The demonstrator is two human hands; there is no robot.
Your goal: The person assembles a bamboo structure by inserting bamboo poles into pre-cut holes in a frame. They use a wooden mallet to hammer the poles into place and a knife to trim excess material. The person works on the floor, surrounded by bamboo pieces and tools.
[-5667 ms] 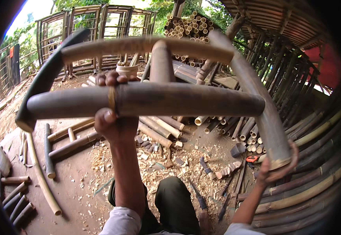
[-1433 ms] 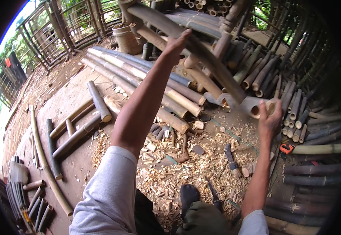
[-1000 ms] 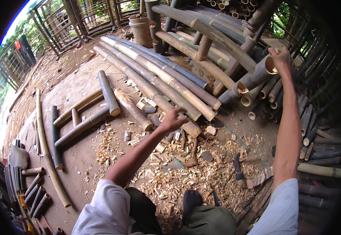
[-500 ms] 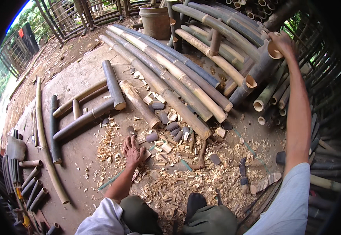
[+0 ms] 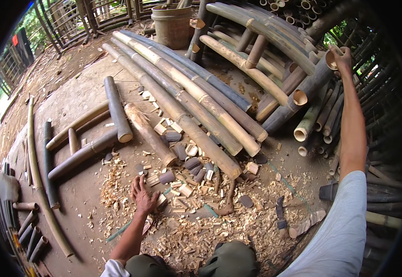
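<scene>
My left hand point(image 5: 144, 196) is low over the ground among wood chips, fingers spread, holding nothing I can see. By its palm lies a pale cut piece of bamboo point(image 5: 161, 199), and a short dark bamboo offcut point(image 5: 167, 177) is just beyond the fingers. With my right arm stretched far out, my right hand point(image 5: 342, 60) is closed at the hollow upper end of a thick bamboo post point(image 5: 315, 82). That post belongs to a bamboo frame like a bench point(image 5: 265, 30), at the far right. Part of the grip is hidden behind the post's rim.
Long bamboo poles point(image 5: 187, 92) lie across the middle ground. Left of them is a joined bamboo frame point(image 5: 88, 154). A bucket point(image 5: 171, 30) stands at the back. A dark-handled tool point(image 5: 281, 212) lies in the shavings at right, and bamboo stacks point(image 5: 323, 113) line that side.
My view has shifted to the right. The bench-like frame has shifted slightly right against the ground poles with my right hand at its post. My left hand stays low among the chips.
</scene>
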